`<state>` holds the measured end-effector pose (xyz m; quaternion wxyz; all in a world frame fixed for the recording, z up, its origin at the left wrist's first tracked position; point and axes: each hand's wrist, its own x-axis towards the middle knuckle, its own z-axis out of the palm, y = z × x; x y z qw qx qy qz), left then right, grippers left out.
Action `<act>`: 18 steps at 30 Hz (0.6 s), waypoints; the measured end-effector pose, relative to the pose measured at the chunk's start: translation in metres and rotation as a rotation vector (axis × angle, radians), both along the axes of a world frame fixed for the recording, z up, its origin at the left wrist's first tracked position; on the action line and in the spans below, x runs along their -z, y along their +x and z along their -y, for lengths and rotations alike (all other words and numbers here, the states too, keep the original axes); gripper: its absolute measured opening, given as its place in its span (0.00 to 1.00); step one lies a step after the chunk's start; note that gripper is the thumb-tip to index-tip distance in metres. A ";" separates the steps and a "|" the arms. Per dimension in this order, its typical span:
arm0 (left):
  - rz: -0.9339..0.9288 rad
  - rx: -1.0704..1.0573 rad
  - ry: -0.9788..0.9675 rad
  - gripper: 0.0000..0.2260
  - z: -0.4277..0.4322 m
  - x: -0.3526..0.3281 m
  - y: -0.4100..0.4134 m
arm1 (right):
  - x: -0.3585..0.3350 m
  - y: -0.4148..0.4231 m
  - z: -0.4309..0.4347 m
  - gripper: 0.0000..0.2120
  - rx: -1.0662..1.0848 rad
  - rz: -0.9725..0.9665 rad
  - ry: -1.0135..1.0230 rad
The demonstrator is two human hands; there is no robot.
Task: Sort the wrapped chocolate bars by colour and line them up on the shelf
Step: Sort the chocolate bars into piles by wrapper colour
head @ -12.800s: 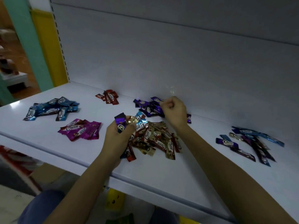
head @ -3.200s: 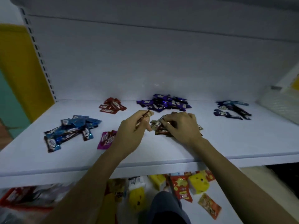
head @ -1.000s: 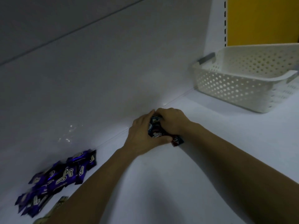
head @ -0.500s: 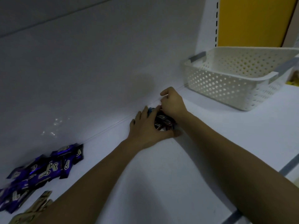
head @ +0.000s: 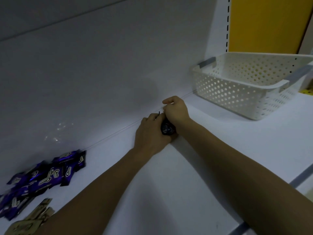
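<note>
Your left hand (head: 151, 133) and right hand (head: 177, 111) both curl around a small bunch of dark-wrapped chocolate bars (head: 166, 130) at frame centre, on the shelf (head: 220, 150) by its back wall, forearms stretched forward. Purple bars (head: 50, 173) lie lower left.

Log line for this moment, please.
left hand + right hand: hold dark bars by back wall | purple bars: left | basket: right

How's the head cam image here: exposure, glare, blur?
Head view: dim, bluish, underexposed; speckled glare on the back panel; arm shadows across the shelf; held bars between left hand and right hand dark, soft, colour unclear; purple bars logos readable.
</note>
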<state>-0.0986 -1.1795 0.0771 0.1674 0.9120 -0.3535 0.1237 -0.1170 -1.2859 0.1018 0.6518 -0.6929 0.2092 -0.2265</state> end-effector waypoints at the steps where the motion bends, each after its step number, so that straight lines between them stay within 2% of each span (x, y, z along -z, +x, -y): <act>1: 0.035 0.010 -0.009 0.22 0.001 -0.002 0.000 | 0.000 0.002 0.003 0.14 0.024 0.004 0.090; 6: 0.256 0.123 0.057 0.15 0.000 -0.013 0.005 | 0.004 0.006 0.018 0.12 0.143 0.066 0.343; 8: 0.253 0.152 0.080 0.12 -0.002 -0.017 0.011 | 0.005 0.007 0.021 0.12 0.175 0.090 0.391; 11: 0.139 0.145 -0.040 0.09 -0.010 -0.023 0.019 | 0.006 0.009 0.023 0.11 0.183 0.092 0.406; 15: -0.135 0.024 -0.408 0.06 -0.025 -0.032 0.021 | 0.008 0.009 0.023 0.11 0.119 0.055 0.381; 17: -0.202 -0.033 -0.511 0.07 -0.033 -0.037 0.021 | 0.004 0.005 0.015 0.10 -0.001 0.052 0.243; 18: -0.224 -0.063 -0.554 0.07 -0.037 -0.039 0.020 | 0.002 0.002 0.009 0.08 -0.108 0.053 0.104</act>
